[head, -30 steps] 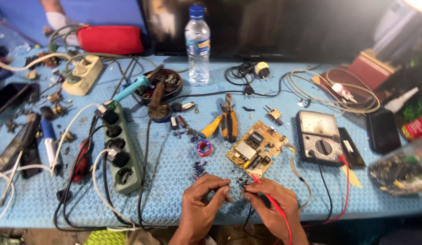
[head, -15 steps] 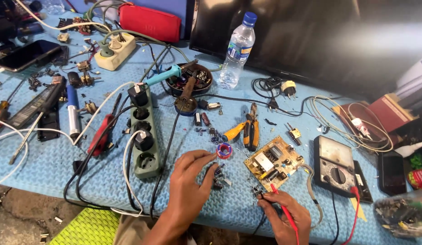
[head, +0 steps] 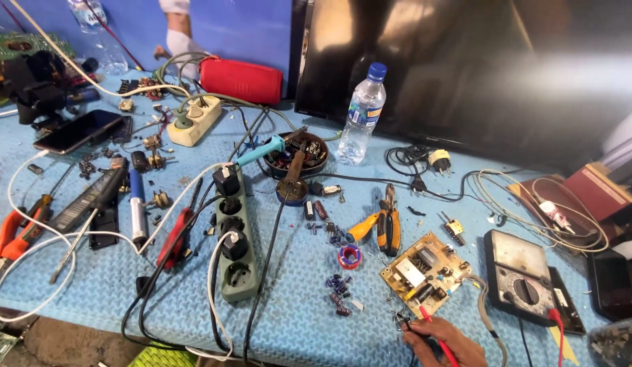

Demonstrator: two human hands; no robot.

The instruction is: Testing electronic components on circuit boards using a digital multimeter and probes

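One hand (head: 443,340) is in view, at the bottom edge right of centre: the person's right hand, fingers closed around a thin red test probe (head: 435,328) whose tip points up toward the small tan circuit board (head: 425,272). Its fingertips also meet a tiny dark component (head: 402,321) lying on the blue textured mat (head: 295,299) just below the board's lower left corner; whether that part is pinched or only touched cannot be told. Left hand is out of frame.

Circuit board lies flat, turned diagonally, lower right of centre. Right of it sits a black analogue multimeter (head: 523,278) with a round dial, a red lead (head: 559,333) running down from it to the bottom edge. Left of the board: a small red-and-blue spool of solder (head: 349,256), and below that a scatter of small dark blue capacitors (head: 337,293). Above the board, pliers with yellow handles (head: 380,224) lie near the spool.

Centre of frame: a grey-green power strip (head: 232,245) with black plugs, running top to bottom. Above it a soldering iron with a teal handle (head: 260,152) rests near a round dark bowl of parts (head: 299,155). A clear plastic water bottle with a blue cap (head: 361,115) stands upright just right of the bowl. A red cylindrical speaker (head: 241,80) lies at upper centre-left.
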